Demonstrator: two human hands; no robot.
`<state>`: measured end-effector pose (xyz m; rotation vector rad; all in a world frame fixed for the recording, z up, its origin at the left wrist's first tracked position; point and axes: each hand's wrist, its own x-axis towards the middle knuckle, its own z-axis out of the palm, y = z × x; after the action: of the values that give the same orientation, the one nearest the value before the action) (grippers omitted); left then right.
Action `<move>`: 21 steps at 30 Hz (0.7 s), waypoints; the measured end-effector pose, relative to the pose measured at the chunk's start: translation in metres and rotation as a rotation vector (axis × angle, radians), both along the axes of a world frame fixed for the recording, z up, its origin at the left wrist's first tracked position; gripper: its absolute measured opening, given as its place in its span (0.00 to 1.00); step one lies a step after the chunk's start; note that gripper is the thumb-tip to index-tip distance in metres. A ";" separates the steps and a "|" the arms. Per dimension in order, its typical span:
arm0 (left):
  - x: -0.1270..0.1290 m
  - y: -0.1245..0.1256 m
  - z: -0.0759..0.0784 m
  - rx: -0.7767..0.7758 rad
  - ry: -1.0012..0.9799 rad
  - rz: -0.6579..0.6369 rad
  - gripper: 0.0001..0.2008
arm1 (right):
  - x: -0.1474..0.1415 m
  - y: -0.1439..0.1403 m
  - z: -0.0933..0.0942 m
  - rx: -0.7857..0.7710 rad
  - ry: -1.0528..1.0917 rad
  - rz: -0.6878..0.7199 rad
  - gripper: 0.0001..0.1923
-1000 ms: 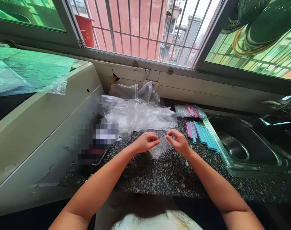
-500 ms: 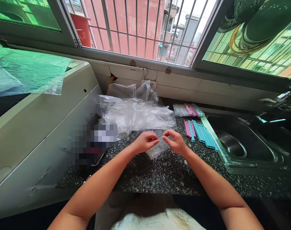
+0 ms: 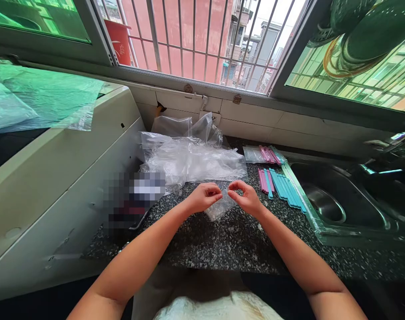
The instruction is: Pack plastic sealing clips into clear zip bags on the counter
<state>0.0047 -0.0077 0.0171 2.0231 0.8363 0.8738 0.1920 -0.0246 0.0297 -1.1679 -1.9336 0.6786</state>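
Hands have drawn closer over speckled granite counter (image 3: 229, 244) beneath barred window (image 3: 202, 40).

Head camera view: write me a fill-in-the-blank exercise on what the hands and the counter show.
1. The left hand and the right hand both pinch a small clear ____.
2. The blue and pink sticks lie on the counter just left of the steel ____.
3. The heap of clear plastic bags lies behind the hands, toward the ____.
4. The speckled counter is ____ with pale flecks.

Missing words: bag; sink; window; dark
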 end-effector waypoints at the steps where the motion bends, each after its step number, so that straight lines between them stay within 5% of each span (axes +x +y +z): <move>1: -0.001 0.000 0.001 -0.009 -0.015 0.010 0.09 | 0.000 0.000 0.000 -0.012 0.002 0.007 0.07; 21: -0.004 0.004 0.001 -0.049 -0.046 0.024 0.10 | 0.001 0.001 -0.004 0.059 -0.040 0.021 0.08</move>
<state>0.0011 -0.0042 0.0179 1.9474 0.8495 0.9017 0.1935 -0.0233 0.0259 -1.1349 -1.9882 0.6094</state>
